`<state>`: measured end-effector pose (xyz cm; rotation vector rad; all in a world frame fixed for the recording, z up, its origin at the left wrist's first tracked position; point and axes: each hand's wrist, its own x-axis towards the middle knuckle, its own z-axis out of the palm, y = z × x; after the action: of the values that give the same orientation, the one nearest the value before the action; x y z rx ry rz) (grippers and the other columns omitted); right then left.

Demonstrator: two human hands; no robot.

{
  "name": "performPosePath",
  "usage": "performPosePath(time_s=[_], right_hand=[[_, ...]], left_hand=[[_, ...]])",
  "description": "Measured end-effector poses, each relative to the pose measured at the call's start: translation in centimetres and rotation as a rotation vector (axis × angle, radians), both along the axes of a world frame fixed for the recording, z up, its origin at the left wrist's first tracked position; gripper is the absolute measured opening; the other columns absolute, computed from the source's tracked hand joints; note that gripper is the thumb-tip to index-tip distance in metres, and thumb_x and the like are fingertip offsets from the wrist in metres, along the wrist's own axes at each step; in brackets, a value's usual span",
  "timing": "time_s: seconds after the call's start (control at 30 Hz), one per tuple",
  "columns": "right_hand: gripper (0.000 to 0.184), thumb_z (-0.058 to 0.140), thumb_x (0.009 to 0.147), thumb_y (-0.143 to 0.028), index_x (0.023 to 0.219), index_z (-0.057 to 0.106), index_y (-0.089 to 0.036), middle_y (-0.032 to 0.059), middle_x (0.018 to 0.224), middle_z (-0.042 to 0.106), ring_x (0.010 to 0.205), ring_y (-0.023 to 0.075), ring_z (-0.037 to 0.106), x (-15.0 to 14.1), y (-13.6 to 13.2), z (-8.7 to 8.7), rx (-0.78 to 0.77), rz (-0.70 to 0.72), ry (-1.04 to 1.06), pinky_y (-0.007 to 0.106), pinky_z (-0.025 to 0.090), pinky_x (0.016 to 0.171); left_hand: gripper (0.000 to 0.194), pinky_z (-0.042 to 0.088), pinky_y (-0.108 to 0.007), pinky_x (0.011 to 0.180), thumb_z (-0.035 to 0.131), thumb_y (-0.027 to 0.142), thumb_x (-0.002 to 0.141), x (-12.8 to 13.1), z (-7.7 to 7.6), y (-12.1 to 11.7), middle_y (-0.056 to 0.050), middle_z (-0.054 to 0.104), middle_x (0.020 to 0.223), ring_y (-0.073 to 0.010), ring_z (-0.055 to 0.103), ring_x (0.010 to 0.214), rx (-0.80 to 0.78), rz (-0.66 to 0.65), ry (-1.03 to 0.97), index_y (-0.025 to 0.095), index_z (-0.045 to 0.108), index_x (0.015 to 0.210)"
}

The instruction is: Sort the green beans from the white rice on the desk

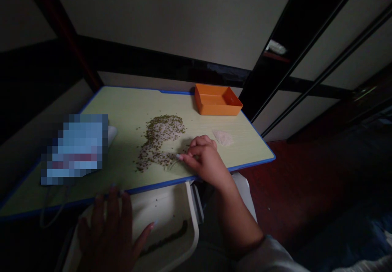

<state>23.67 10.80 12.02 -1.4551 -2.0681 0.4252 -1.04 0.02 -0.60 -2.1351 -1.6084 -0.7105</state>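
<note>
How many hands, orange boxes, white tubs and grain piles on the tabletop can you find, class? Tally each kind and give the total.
Hands: 2 (left hand, right hand)
Orange box: 1
White tub: 1
Grain piles: 2 (mixed green-and-pale pile, plain pale pile)
Total: 6

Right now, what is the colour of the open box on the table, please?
The open box is orange, as the head view shows.
</note>
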Motion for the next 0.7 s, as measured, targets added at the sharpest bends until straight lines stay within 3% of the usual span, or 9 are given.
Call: performPosePath(time_s=[0.13, 0.27, 0.5, 0.7], right_hand=[[0.027, 0.075, 0.092, -0.031, 0.068, 0.07, -0.019, 0.0051, 0.089, 0.067, 0.097, 0.0221, 0.054, 1.5, 0.3, -0.2, 0.03, -0.205, -0.048, 0.037, 0.032, 0.087], [0.027, 0.075, 0.091, -0.03, 0.068, 0.07, -0.02, 0.0057, 0.088, 0.067, 0.097, 0.0231, 0.054, 2.2, 0.6, -0.7, 0.052, -0.253, -0.059, 0.037, 0.033, 0.086], [0.026, 0.076, 0.091, -0.032, 0.069, 0.071, -0.019, 0.0065, 0.088, 0.067, 0.096, 0.0232, 0.053, 1.5, 0.7, -0.6, 0.016, -0.234, -0.051, 0.038, 0.033, 0.086], [0.031, 0.078, 0.09, -0.034, 0.066, 0.067, -0.019, 0.003, 0.089, 0.066, 0.097, 0.0202, 0.054, 1.6, 0.3, -0.1, -0.025, -0.073, 0.012, 0.036, 0.031, 0.089]], left_hand=[[0.093, 0.019, -0.076, 0.124, 0.059, 0.05, 0.086, -0.1, -0.2, 0.1, -0.024, 0.021, 0.168, -0.0391, 0.01, 0.16, -0.003, -0.01, -0.016, 0.011, 0.015, 0.158], [0.094, 0.021, -0.077, 0.123, 0.06, 0.051, 0.085, -0.1, -0.3, 0.2, -0.023, 0.02, 0.168, -0.0393, 0.012, 0.16, 0.006, -0.011, -0.033, 0.014, 0.014, 0.159], [0.097, 0.025, -0.08, 0.12, 0.062, 0.046, 0.085, 0.2, 0.1, 0.0, -0.024, 0.02, 0.168, -0.0426, 0.013, 0.159, -0.066, 0.021, -0.058, 0.017, 0.008, 0.16], [0.097, 0.027, -0.081, 0.119, 0.063, 0.047, 0.084, 0.1, -0.2, 0.1, -0.026, 0.023, 0.167, -0.0445, 0.015, 0.158, -0.033, 0.008, -0.028, 0.014, 0.011, 0.159]])
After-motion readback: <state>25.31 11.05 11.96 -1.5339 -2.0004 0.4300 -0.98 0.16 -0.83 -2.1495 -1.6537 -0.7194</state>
